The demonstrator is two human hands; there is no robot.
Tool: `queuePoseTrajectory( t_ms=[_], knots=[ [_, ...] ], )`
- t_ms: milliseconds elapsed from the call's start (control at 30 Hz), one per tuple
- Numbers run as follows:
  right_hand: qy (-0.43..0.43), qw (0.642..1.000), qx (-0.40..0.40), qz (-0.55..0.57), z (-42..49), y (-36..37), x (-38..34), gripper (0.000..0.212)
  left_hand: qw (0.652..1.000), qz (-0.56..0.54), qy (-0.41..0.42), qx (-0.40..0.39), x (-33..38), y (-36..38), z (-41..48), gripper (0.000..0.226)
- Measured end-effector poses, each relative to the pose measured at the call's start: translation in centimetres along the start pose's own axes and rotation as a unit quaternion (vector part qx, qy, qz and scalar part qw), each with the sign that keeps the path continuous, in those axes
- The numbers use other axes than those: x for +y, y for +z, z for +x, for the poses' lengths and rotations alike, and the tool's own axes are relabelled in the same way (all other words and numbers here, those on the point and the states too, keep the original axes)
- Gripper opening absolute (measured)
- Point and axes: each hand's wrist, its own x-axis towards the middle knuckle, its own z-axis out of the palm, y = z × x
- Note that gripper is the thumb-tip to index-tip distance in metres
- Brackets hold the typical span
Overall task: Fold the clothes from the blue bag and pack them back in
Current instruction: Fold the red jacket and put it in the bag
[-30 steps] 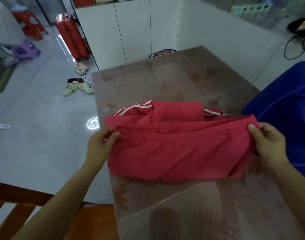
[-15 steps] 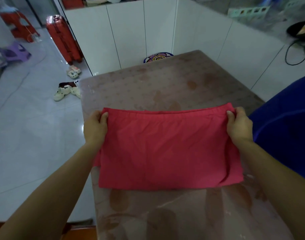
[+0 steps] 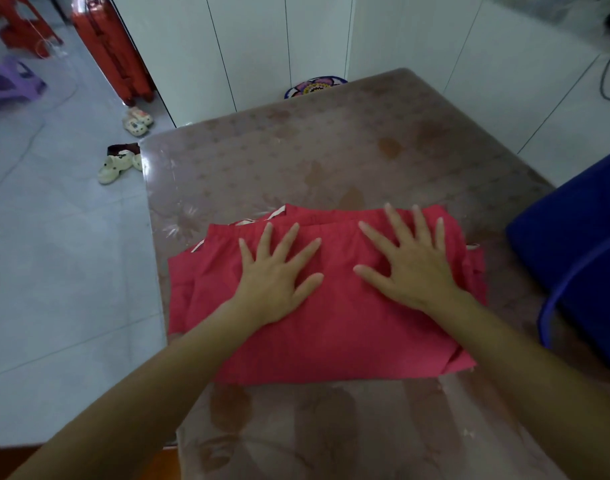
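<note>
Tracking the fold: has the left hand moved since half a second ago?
Yes. The left hand let go of the garment at the table edge and moved right, inward from that edge; it now lies flat mid-garment.

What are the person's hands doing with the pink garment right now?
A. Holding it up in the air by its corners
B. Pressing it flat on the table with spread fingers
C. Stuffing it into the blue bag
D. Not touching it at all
B: the left hand and right hand lie palm-down, fingers spread, on the pink garment, which lies on the table; the blue bag sits apart at the right.
</note>
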Motion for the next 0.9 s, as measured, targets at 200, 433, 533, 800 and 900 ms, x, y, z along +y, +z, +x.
queuePoseTrajectory(
  t_ms=[200,433,533,800,900],
  knots=[
    [0.052,0.988,-0.144,-0.006,0.8,4.3,2.1,0.083,0.994,0.069,-0.037,-0.079,-1.8,3.5,2.1,0.078],
    [0.058,0.990,-0.130,0.009,1.1,5.9,2.0,0.083,0.993,0.045,-0.058,-0.089,-1.9,4.8,2.6,0.076],
    [0.057,0.987,-0.149,0.004,1.2,5.4,2.0,0.082,0.992,0.054,-0.043,-0.102,-2.0,4.4,2.4,0.078],
    [0.024,0.977,-0.084,0.194,1.4,2.7,-3.3,0.079,0.953,-0.010,-0.295,0.065,-6.8,1.4,-4.1,0.074],
    [0.043,0.885,-0.066,0.458,2.9,2.0,-6.5,0.060,0.911,-0.162,-0.370,0.083,-8.6,1.6,-6.8,0.084]
  ],
)
